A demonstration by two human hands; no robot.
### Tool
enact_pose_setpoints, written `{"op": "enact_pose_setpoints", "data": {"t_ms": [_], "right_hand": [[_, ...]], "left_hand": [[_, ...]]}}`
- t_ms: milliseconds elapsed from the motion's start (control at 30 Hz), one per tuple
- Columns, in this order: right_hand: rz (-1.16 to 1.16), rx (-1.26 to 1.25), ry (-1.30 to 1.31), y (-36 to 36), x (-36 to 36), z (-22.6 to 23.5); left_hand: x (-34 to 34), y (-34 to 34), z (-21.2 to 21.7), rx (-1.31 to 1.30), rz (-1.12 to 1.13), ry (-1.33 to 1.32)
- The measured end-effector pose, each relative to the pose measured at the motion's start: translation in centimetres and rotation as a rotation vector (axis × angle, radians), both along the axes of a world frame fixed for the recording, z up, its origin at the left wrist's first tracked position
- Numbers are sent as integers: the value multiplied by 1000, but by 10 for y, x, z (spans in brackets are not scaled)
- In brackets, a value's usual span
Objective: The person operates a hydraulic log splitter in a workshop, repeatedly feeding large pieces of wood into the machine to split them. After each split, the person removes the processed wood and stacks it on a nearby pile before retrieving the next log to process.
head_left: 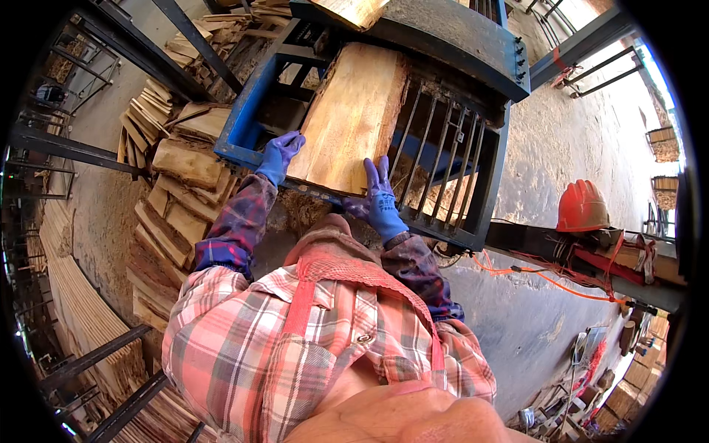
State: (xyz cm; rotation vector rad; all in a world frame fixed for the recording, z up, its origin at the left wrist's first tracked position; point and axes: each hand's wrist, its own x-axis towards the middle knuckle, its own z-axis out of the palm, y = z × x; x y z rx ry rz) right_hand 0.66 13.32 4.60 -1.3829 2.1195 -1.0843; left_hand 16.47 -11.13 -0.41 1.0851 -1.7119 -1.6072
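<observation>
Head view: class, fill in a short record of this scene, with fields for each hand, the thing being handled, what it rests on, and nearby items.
left hand: left hand in a blue glove, flat against the slab's left edge
right hand: right hand in a blue glove, fingers spread on the slab's near end
thing handled: thick wooden slab, pale cut face up
support: blue metal machine frame with a barred grate
nearby: stacked wood offcuts at left; orange hard hat at right
</observation>
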Motion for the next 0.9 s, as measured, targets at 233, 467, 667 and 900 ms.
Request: {"op": "enact_pose_setpoints", "data": {"t_ms": [233, 467, 667, 900], "right_hand": [[-65, -7, 117, -5, 6, 4], [-102, 92, 160, -22, -26, -5], [-132, 184, 537, -47, -60, -39], [-158, 252, 518, -110, -134, -32]], "left_hand": [[-7, -5, 8, -6, -92, 68], [-40, -23, 9, -557, -105, -110], [-96, -37, -4, -1013, 45, -238], [-185, -122, -6, -357, 122, 429]]}}
